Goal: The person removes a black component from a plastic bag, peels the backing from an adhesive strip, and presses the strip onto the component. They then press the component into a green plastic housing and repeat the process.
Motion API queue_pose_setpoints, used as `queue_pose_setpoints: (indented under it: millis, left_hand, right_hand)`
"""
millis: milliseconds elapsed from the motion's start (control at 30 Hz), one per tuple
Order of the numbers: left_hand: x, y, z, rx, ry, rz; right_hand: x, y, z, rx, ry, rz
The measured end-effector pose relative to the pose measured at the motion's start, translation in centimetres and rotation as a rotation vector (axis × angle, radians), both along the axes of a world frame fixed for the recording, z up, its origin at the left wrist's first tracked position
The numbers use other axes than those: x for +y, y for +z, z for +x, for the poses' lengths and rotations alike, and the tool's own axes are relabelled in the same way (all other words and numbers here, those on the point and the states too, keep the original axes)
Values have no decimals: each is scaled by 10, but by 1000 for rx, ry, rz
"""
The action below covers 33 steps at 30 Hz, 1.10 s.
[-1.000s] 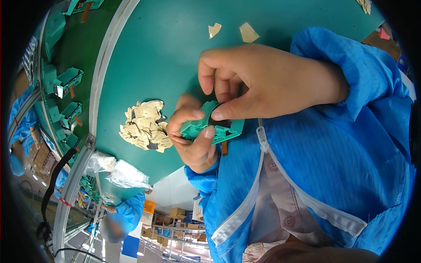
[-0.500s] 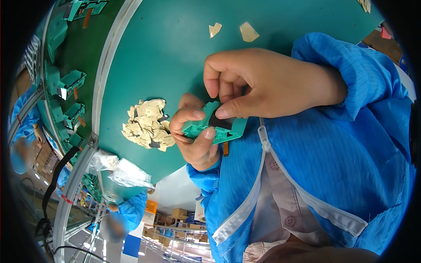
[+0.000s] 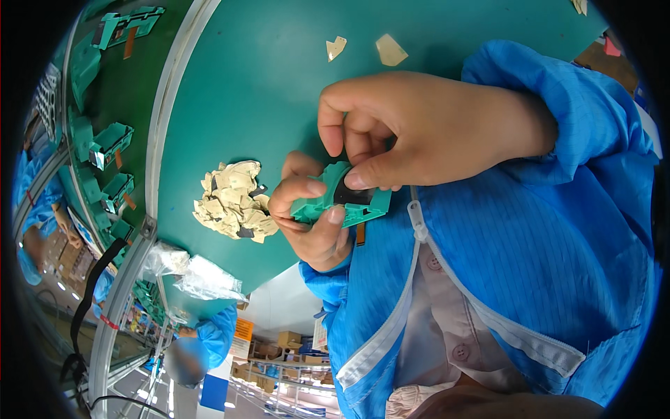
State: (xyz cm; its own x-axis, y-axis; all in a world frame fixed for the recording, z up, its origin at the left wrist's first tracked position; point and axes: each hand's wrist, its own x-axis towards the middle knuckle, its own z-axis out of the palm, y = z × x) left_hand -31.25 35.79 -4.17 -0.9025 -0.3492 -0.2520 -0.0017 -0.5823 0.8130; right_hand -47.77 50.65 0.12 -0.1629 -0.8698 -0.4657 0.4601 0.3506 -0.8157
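The left grip (image 3: pixel 310 241) is holding its fingers (image 3: pixel 301 188) curled, while the right grip (image 3: pixel 426 126) is pointing its thumb (image 3: pixel 373 172) leftward.

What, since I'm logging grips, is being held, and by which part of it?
A green plastic housing: the left hand grips its left end between thumb and fingers; the thumb of the right hand rests on its black insert.

Before you spreads a green worktop (image 3: pixel 279 84), edged on your left by a pale metal rail (image 3: pixel 164 105) with a darker green surface (image 3: pixel 148 77) beyond it, while toward the bottom you have metal shelving (image 3: pixel 283 364), brown cartons (image 3: pixel 289 340), 1 blue panel (image 3: pixel 213 392) and bright spots of light (image 3: pixel 229 404).
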Motion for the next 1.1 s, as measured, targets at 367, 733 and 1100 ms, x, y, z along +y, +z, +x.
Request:
queue_pose_setpoints:
  millis: [367,733,1100]
  left_hand:
    - [7,4,-7,17,48,17]
    - [6,-2,-5,27,46,63]
    - [7,-6,-3,26,26,99]
  right_hand:
    - [0,19,-7,195,48,21]
    - [-1,7,-3,-6,17,58]
    - [1,3,-3,-22,11,42]
